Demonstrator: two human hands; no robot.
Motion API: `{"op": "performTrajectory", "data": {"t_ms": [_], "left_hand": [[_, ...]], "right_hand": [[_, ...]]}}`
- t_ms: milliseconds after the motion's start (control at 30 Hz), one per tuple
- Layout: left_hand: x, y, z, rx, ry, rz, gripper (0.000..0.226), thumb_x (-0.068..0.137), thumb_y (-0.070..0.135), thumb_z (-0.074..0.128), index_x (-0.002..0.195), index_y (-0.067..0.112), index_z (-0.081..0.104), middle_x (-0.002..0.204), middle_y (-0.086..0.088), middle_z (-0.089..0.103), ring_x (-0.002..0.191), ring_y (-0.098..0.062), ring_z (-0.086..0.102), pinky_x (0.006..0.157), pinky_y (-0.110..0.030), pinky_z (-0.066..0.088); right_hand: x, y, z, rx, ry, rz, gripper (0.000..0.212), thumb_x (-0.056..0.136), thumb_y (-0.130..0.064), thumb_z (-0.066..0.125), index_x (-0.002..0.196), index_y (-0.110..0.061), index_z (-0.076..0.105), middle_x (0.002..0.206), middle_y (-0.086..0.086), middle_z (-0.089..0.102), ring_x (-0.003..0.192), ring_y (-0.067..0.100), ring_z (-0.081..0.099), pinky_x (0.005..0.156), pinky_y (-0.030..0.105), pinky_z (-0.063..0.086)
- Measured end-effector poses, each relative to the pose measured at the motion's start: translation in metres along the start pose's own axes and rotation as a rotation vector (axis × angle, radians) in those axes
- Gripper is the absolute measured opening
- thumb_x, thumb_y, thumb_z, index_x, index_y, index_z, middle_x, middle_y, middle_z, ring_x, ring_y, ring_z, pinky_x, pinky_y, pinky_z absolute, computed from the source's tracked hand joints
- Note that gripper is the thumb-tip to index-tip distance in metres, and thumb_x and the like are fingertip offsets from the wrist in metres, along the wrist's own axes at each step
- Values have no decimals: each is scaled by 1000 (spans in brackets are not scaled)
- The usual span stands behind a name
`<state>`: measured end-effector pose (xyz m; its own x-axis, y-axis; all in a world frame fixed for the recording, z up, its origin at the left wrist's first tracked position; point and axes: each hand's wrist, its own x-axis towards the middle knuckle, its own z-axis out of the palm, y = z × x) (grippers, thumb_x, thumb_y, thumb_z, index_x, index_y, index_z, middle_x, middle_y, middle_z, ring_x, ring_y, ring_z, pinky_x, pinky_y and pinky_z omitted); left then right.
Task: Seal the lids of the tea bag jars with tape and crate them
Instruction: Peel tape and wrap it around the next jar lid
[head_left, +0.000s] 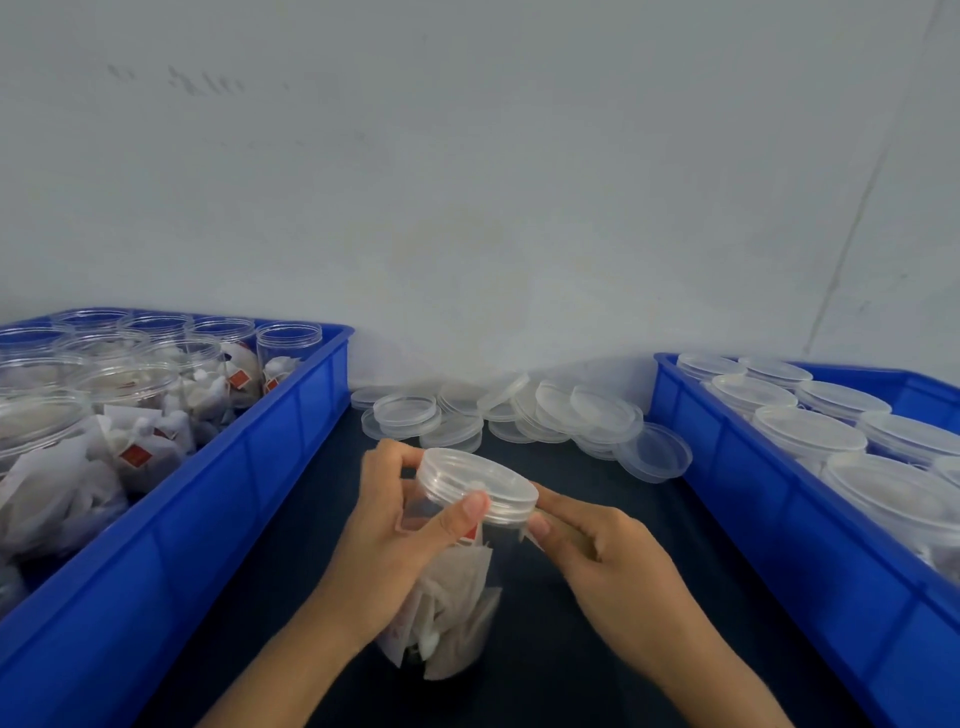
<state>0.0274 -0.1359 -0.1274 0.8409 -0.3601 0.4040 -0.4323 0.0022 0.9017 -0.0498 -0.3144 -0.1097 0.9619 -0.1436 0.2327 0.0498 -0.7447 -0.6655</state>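
— While the jar (441, 587) stands tilted on the dark table (597, 649) between the two crates, how is the left hand (395, 525) entered?

— Item one: left hand, wrapped round the jar's upper body, thumb (462, 512) laid along the lid's (475, 486) rim, fingers curled behind the neck. Grip: closed on the jar.

— And the right hand (608, 551)?

— Item two: right hand, coming in from the right, forefinger and thumb drawn together at the lid's edge, other fingers curled under. It appears to pinch something thin against the rim; whether that is tape I cannot tell.

— Contents of the jar?

— White tea bags, one red tag showing.

— Surroundings?

— Item three: left crate (291, 467), blue, holding open jars of tea bags. Item four: right crate (779, 499), blue, holding jars with lids on. Item five: loose lids (519, 415), clear, heaped on the table beyond the hands, against the wall.
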Motion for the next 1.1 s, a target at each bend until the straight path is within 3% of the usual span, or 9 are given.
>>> {"op": "performTrajectory", "data": {"t_ms": [133, 267, 367, 467, 600, 733, 867, 967, 1100], "left_hand": [[-6, 7, 3, 320, 99, 48, 48, 79, 71, 38, 114, 40, 50, 112, 27, 43, 99, 18, 52, 79, -10, 51], [-14, 6, 19, 430, 250, 89, 62, 84, 70, 20, 141, 45, 18, 117, 28, 43, 103, 17, 49, 77, -3, 40], [-13, 5, 22, 397, 250, 8, 91, 62, 94, 35, 141, 48, 27, 117, 35, 43, 107, 6, 50, 87, -14, 39], [-7, 3, 19, 326, 290, -94, 71, 38, 86, 61, 100, 59, 38, 95, 38, 46, 89, 15, 48, 71, -8, 33], [-3, 0, 13, 302, 266, -76, 64, 40, 91, 63, 96, 73, 36, 95, 44, 54, 92, 20, 52, 70, -10, 37], [0, -1, 10, 260, 267, -61, 66, 37, 89, 61, 97, 69, 41, 96, 43, 57, 91, 26, 50, 68, -10, 40], [4, -7, 2, 159, 301, -104, 81, 35, 89, 65, 101, 44, 54, 95, 25, 66, 90, 7, 62, 76, -22, 52], [4, -6, -1, 153, 279, -94, 87, 30, 92, 65, 101, 42, 55, 97, 32, 63, 88, 9, 62, 76, -24, 52], [5, -6, 0, 132, 263, -113, 88, 27, 89, 68, 100, 40, 57, 95, 32, 64, 87, 8, 63, 76, -22, 50]], "right_hand": [[-2, -3, 6, -46, 46, -11, 37, 96, -51, 41, 133, -58, 44, 81, -32, 66, 75, -10, 59, 71, 15, 48], [-7, -11, 14, -88, 83, -1, 42, 95, -55, 36, 137, -54, 39, 68, -23, 64, 64, 1, 60, 69, 20, 51], [-12, -18, 19, -125, 86, -9, 45, 97, -54, 32, 141, -50, 34, 56, -13, 52, 55, 2, 50, 62, 18, 43], [-15, -21, 22, -151, 74, -29, 48, 98, -50, 29, 146, -48, 27, 65, -16, 44, 67, 2, 50, 64, 18, 43], [-14, -22, 20, -103, 35, -55, 48, 101, -40, 35, 148, -42, 27, 68, -15, 49, 63, 0, 49, 65, 17, 41], [-12, -23, 9, -136, -14, -44, 52, 94, -61, 28, 145, -48, 27, 110, -15, 65, 100, 4, 61, 90, 27, 48], [-10, -22, -7, -216, -93, 19, 76, 61, -88, 11, 109, -43, 51, 87, -14, 64, 77, 1, 58, 72, 22, 46], [-7, -19, -11, -225, -55, 25, 71, 61, -85, 12, 74, -27, 51, 58, -6, 51, 50, 4, 46, 52, 20, 38], [-6, -11, -10, -224, 38, -2, 72, 68, -85, 23, 61, -18, 49, 49, -6, 42, 45, 6, 39, 48, 21, 33]]}}
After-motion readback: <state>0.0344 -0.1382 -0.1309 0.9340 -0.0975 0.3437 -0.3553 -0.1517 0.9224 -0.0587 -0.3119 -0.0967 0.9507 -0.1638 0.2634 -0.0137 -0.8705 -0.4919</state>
